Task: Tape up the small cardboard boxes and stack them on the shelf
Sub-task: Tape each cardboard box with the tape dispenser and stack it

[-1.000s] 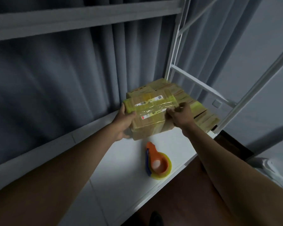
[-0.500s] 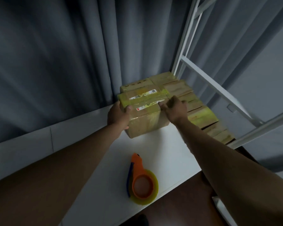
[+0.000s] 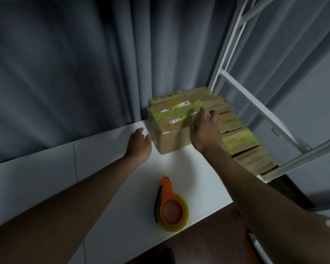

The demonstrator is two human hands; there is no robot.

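A small cardboard box (image 3: 170,128) wrapped in yellowish tape, with white labels on top, stands on the white shelf board (image 3: 103,168) against the curtain. Several other taped boxes (image 3: 238,138) lie in a row to its right, up to the shelf frame. My left hand (image 3: 139,144) hovers just left of the box with fingers loosely spread, barely apart from its corner. My right hand (image 3: 205,130) rests on the box's right end, fingers relaxed over its top edge. An orange tape dispenser (image 3: 171,206) with a yellowish roll lies on the board nearer to me.
Grey curtain (image 3: 84,63) hangs directly behind the shelf. White metal shelf posts and cross bars (image 3: 255,103) rise at the right. The board's front edge (image 3: 208,212) runs diagonally, with dark brown floor below.
The box was held above the board, then set down beside the others. My left hand has let go and drawn back a little; my right hand's grip has loosened.
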